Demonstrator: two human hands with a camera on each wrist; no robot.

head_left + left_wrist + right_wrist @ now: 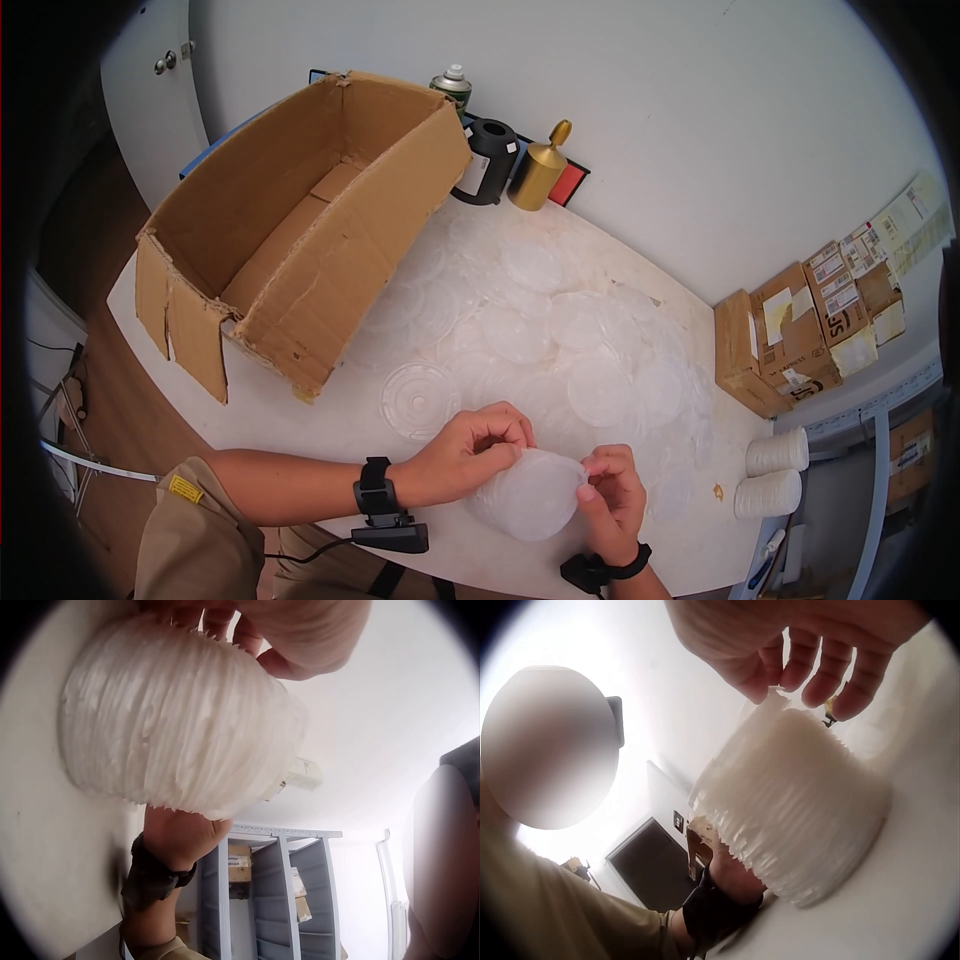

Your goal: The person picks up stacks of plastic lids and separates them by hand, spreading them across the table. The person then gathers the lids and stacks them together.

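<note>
A tall stack of translucent plastic lids (538, 497) stands on the table between both hands. My left hand (468, 455) pinches the rim at the stack's upper left, thumb and forefinger close together. At the right rim, my right hand (613, 500) pinches the edge of the top lid between thumb and forefinger. The right wrist view shows that edge lifted a little above the lid stack (795, 802). Many thin layered rims line the side of the stack (172, 720) in the left wrist view. One loose ridged lid (420, 400) lies flat just beyond the left hand.
Loose lids (600, 385) spread over the table beyond the hands. A large open cardboard box (350, 265) stands at the left. Behind are a black canister (490, 165), a gold bottle (538, 175) and a spray can (452, 88). Two lid stacks (768, 493) lie at the right edge.
</note>
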